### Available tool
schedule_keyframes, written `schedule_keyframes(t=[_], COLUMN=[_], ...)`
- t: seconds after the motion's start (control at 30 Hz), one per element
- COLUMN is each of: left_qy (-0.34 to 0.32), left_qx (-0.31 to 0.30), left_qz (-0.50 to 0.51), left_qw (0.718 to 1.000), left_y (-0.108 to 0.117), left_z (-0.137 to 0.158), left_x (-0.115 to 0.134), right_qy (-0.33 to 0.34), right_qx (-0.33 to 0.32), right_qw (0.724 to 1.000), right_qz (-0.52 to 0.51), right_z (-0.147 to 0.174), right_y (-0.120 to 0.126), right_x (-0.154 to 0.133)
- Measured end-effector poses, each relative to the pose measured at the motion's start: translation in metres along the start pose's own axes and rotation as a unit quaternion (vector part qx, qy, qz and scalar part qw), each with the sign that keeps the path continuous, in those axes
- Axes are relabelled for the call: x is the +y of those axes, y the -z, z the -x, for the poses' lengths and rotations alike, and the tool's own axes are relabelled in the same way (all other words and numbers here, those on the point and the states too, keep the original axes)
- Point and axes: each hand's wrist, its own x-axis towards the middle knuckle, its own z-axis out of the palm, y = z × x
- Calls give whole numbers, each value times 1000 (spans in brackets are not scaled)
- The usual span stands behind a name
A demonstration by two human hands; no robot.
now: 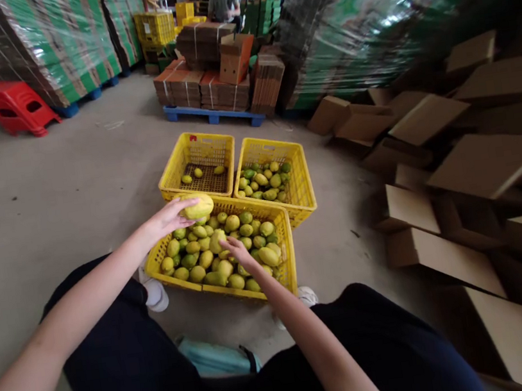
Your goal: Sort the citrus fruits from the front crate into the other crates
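My left hand (174, 217) is closed around a large yellow lemon (198, 207), held above the back left rim of the near yellow crate (289, 243). My right hand (241, 254) grips a yellow-green lemon (217, 241) with its fingertips, over the heap in the same crate. Yellow and green lemons (197, 274) fill this crate. Behind it to the left, another yellow crate (170, 168) has a few yellow lemons (198, 172) on its floor. The yellow crate at the back right (298, 177) contains several greener lemons (261, 179).
Loose cardboard boxes (489, 163) pile up on the right. Bundled flat cartons (227, 93) sit on a blue pallet (213, 113) ahead, with a person (223, 3) behind. A red stool (18, 106) stands far left near wrapped stacks (69, 44). My legs flank the near crate.
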Motion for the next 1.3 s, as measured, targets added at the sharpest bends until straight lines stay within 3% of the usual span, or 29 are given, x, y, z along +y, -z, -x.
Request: schedule_keyframes(t=[0.17,0.33,0.47,0.6,0.73,0.93,1.03,1.13,1.3], left_qy=[12,-22,-25,2,11,-20,-71,-71,-39], left_qx=[-94,-136,-145,-111,-85,-103,-118,-154,-137], left_qz=[134,273,361,436,464,407,339,269,240], left_qw=[986,952,921,893,881,907,931,948,960], left_y=[2,-8,-20,-34,-49,-66,-77,-89,-98], left_z=[5,9,15,15,7,-9,-16,-20,-23], left_x=[-1,-5,-7,-15,-21,-21,-24,-38,-71], right_qy=[-3,-15,-9,18,23,15,56,122,161], right_qx=[12,-70,-87,-47,-1,69,131,194,145], right_qw=[993,942,920,921,936,959,966,968,974], right_qz=[-121,-328,-382,-386,-350,-276,-215,-104,63], right_z=[9,39,59,62,60,56,53,52,52], right_y=[29,46,48,45,39,34,38,39,16], right_x=[-70,-124,-134,-125,-129,-140,-134,-123,-92])
